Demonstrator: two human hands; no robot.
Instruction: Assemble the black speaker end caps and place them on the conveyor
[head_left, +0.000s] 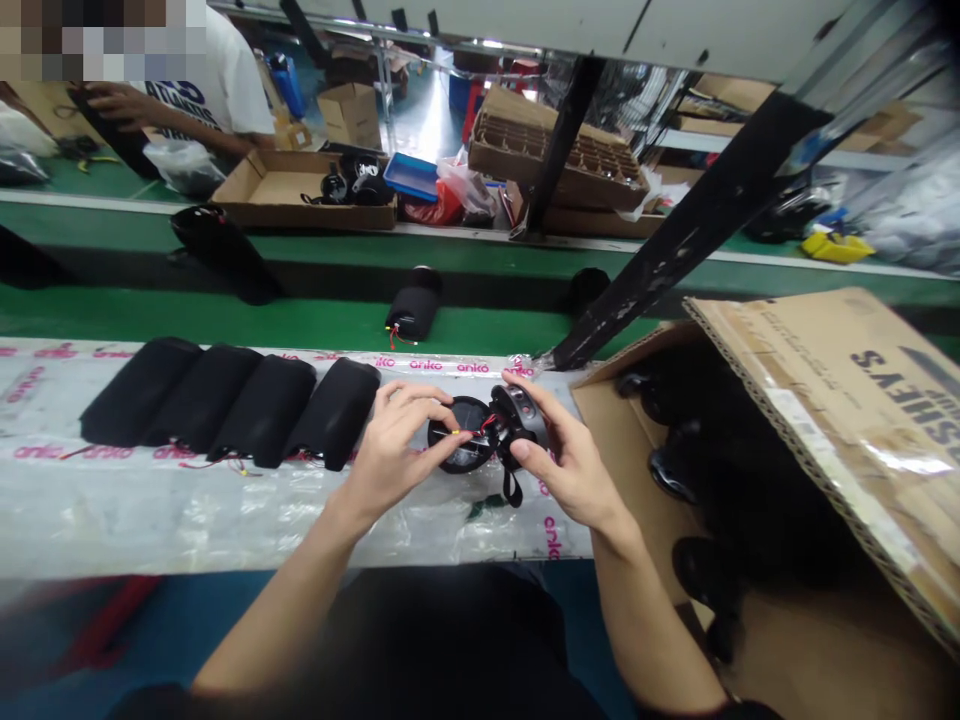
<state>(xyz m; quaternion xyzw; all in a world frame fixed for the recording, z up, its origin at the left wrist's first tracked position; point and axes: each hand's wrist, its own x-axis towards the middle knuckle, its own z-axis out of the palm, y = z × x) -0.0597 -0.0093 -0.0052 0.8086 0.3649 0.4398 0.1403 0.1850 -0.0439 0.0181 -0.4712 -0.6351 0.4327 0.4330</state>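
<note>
My right hand (564, 455) is closed around a round black cap (523, 415) with buttons on its rim and a short wrist strap (513, 488) hanging below. Red and black wires (487, 425) come out of the cap. Between thumb and fingertips, my left hand (401, 440) pinches a small wire connector (459, 433) with a bit of yellow on it. Under those fingertips is the open end of a black round housing (469, 462); its inside is partly hidden. Left of my hands, several black fabric-covered cylinders (262, 405) lie side by side, thin wires trailing from their near ends.
Plastic sheeting (300, 510) with pink print covers the bench edge. An open cardboard box (637, 500) of black parts stands at the right. One more cylinder (416, 302) lies on the green belt (322, 325). A slanted black post (675, 235) rises beyond. Across the belt is a person (225, 90).
</note>
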